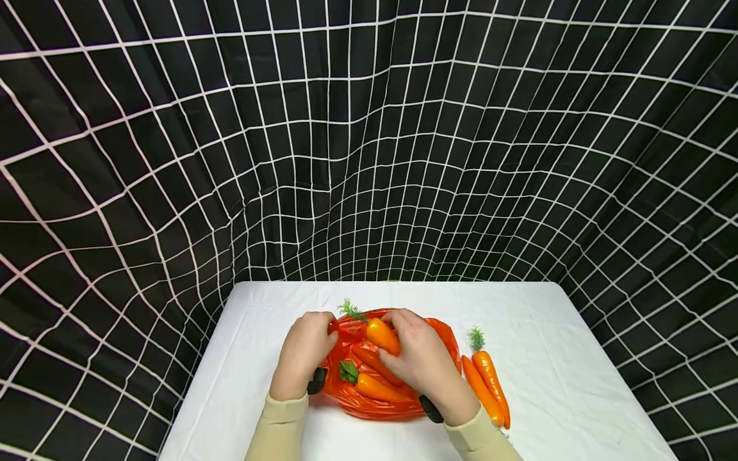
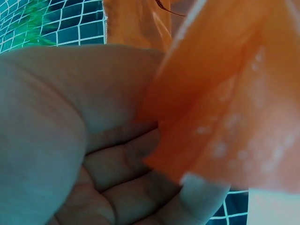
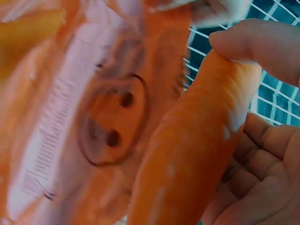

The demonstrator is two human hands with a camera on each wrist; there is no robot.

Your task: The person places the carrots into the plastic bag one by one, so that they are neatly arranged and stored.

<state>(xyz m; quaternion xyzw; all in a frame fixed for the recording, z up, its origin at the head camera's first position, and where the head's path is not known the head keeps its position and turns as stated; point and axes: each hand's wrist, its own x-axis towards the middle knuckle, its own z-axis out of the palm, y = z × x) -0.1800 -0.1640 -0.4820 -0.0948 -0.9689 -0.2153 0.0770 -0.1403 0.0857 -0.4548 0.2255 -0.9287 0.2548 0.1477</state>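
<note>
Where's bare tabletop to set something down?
Free: white tabletop right of the loose carrots; also left of the left hand, out to the tabletop's edge. Crowded: the red bag, with more carrots in or on it, and the right hand gripping a carrot there.

The head view is bright and evenly lit, the white cloth-covered table (image 1: 536, 333) nearly washed out, with a faint reddish shadow below the crinkled translucent red plastic bag (image 1: 369, 410) at lower centre. Lines on the black cloth with a white grid (image 1: 392, 160) bow and stretch toward the left and right edges. Both wrist views are dimmer, with a teal cast. In the left one, the bag blurs at right under whitish glare spots, and the left hand (image 2: 98, 103) lies in bluish shade. In the right one, pale glare streaks the smooth orange carrot (image 3: 192, 136); the upper left is out of focus.
</note>
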